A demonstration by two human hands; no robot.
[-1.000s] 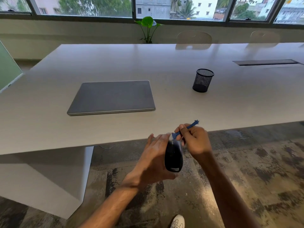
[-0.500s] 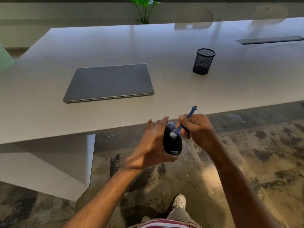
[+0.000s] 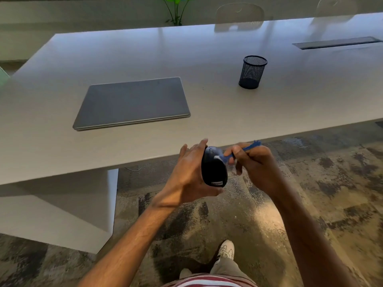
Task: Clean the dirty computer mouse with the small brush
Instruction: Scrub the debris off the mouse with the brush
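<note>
My left hand [image 3: 187, 177] grips a black computer mouse [image 3: 213, 169] upright in the air, just in front of the table's near edge, with its scroll wheel end up. My right hand [image 3: 255, 164] pinches a small blue brush [image 3: 238, 152] by its thin handle. The brush's pale bristle end lies against the top face of the mouse near the wheel, and the handle's forked tail sticks out to the upper right. My fingers hide the middle of the handle.
A large white table [image 3: 207, 59] stretches ahead, bearing a closed grey laptop [image 3: 132, 102] and a black mesh pen cup [image 3: 251, 72]. A cable slot [image 3: 335, 42] sits at the far right. Chairs and a green plant [image 3: 176, 9] stand beyond. Below are patterned floor and my shoe [image 3: 227, 248].
The view has tilted down and both hands sit slightly higher against the table edge. The brush has swept from the mouse's tip down over its top face and lies flatter now.
</note>
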